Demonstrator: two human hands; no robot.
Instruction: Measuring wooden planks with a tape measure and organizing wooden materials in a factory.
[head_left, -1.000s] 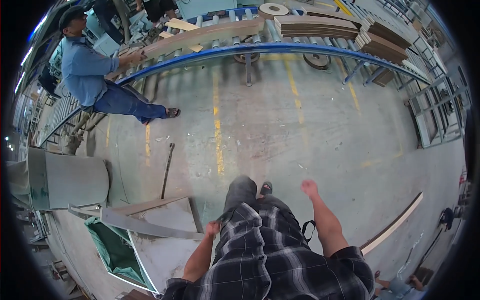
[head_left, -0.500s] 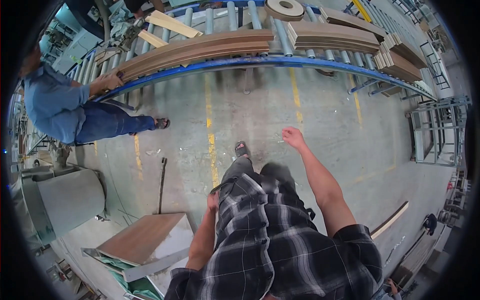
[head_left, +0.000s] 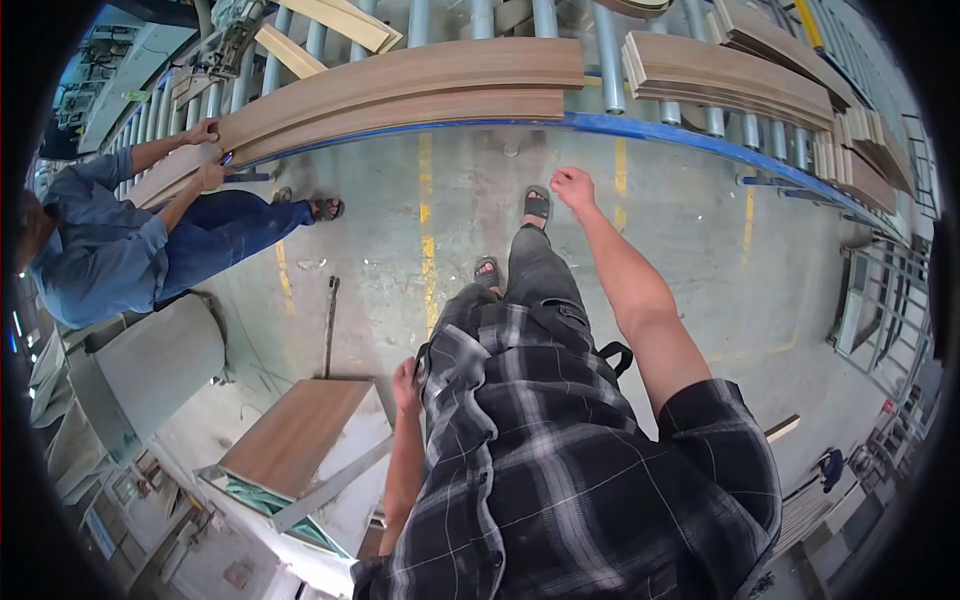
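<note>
My right hand point(head_left: 573, 188) reaches forward over the floor, fingers loosely curled in and nothing visible in them. Ahead of it, apart from the hand, a stack of long brown wood-grain boards point(head_left: 400, 78) lies on the roller conveyor point(head_left: 655, 130). My left hand point(head_left: 405, 387) hangs low beside my left thigh, its fingers curled and partly turned from view; no object shows in it. Farther right on the rollers sit shorter stacked boards point(head_left: 725, 80).
At the left a co-worker point(head_left: 110, 240) in blue has both hands at the boards' left end. A wood-topped box point(head_left: 300, 435) stands near my left side, with a dark rod point(head_left: 331, 325) on the floor beyond it. Metal racks point(head_left: 880, 310) stand at the right.
I have stepped forward, so the conveyor and its boards appear closer. My right foot has come into view. The co-worker's hands have shifted at the boards' end.
</note>
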